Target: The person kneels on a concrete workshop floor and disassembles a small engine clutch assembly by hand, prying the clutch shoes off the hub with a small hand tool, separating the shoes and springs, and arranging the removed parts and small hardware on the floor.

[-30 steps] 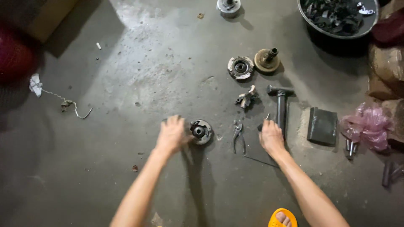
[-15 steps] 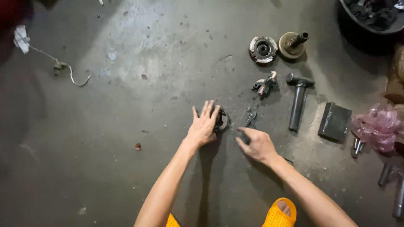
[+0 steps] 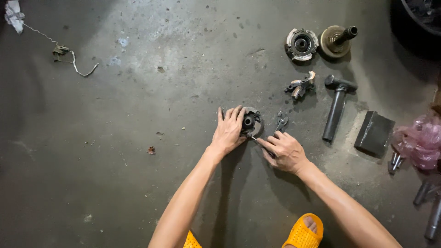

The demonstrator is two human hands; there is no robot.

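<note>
A round metal machine part (image 3: 251, 121) with a dark hub lies on the concrete floor. My left hand (image 3: 228, 131) rests on its left side, fingers spread over the rim. My right hand (image 3: 283, 150) is closed around a thin tool (image 3: 254, 138) whose tip touches the part's lower edge. A pair of pliers (image 3: 280, 122) lies just right of the part, above my right hand.
A hammer (image 3: 336, 105), a dark metal block (image 3: 374, 133), a small clawed piece (image 3: 300, 86), a round bearing part (image 3: 302, 44) and a disc with a shaft (image 3: 336, 39) lie to the right. A pink plastic bag (image 3: 420, 142) sits at the right edge. Wire (image 3: 69, 57) lies far left.
My left hand has settled onto the round part. My right hand moved left from near the hammer, now holding a thin tool against the part. The view has shifted.
</note>
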